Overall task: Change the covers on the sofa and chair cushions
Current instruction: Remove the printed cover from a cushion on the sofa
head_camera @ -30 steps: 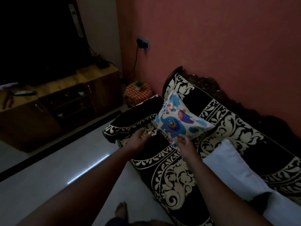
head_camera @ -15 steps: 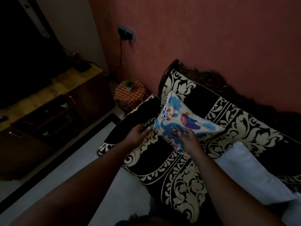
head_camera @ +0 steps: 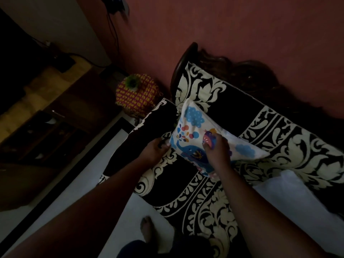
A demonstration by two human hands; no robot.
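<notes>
A white cushion [head_camera: 193, 127] printed with a blue elephant, clouds and a bird leans in the left corner of the sofa [head_camera: 279, 138], which wears a black and cream floral cover. My left hand [head_camera: 155, 148] grips the cushion's lower left edge beside the armrest [head_camera: 147, 131]. My right hand [head_camera: 216, 148] presses flat on the cushion's front, fingers spread over the bird print. A plain white cushion [head_camera: 297, 198] lies on the seat to the right.
A pink and yellow patterned stool [head_camera: 137, 95] with a small green plant stands between the sofa and a dark wooden TV cabinet [head_camera: 46, 112]. My bare foot [head_camera: 147, 229] stands on the pale floor before the sofa. A red wall runs behind.
My view has drawn closer and tilted down over the sofa corner. My right hand has slid up from the cushion's lower edge onto its front. My left hand stays at the left edge.
</notes>
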